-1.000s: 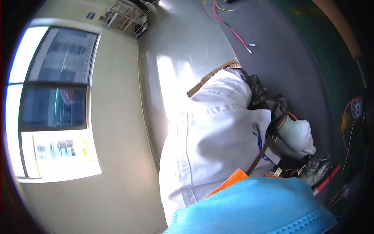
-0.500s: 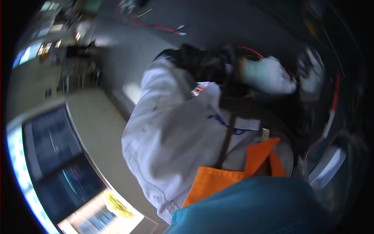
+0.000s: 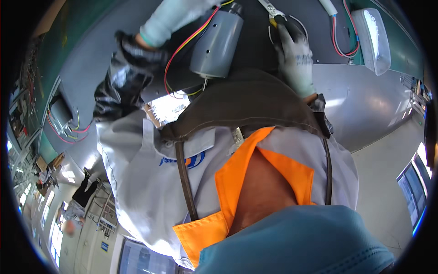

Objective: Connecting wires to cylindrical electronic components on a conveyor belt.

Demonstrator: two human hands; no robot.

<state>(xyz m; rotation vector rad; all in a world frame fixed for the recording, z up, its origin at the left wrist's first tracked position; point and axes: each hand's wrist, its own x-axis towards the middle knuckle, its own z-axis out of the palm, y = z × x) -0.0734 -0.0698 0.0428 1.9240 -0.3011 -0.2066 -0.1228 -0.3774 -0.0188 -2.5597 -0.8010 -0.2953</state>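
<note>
Grey cylinder [image 3: 217,43] lies beside the left hand [image 3: 189,11].

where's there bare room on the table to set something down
Widest: left, between the black left sleeve and the far motor. Narrower: between the near motor and right hand. Crowded: around the near motor, with wires and left hand; also right, where a cable runs beside the clear tray.

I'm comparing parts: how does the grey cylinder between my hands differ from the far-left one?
The middle cylinder looks larger in the picture than the far-left cylinder. The middle cylinder is beside the left hand; the far-left cylinder is away from it. Both are grey, with red and yellow wires.
</note>
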